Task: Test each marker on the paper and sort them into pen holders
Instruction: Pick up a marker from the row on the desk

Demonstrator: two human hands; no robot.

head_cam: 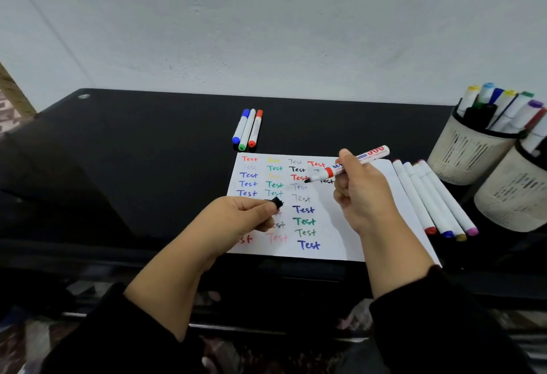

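Marker in use: my right hand (362, 193) gripped a white marker (349, 164) with red bands, its black tip touching the paper (334, 219) beside a black "Test" in the upper right rows.
Cap: my left hand (242, 215) pinched the black cap (277, 202) between thumb and fingertips, over the paper's left half.
Paper: it lay flat on the black table (148, 151), covered in rows of "Test" in red, blue, green, black, yellow and faint grey.
Waiting markers, far side: three capped markers (248, 130), blue, green and red, lay side by side just beyond the paper's top edge.
Waiting markers, right: four white markers (432, 199) lay together along the paper's right edge.
Pen holders: two cream mesh pen holders (470, 148) stood at the table's right end, the farther one packed with upright markers.
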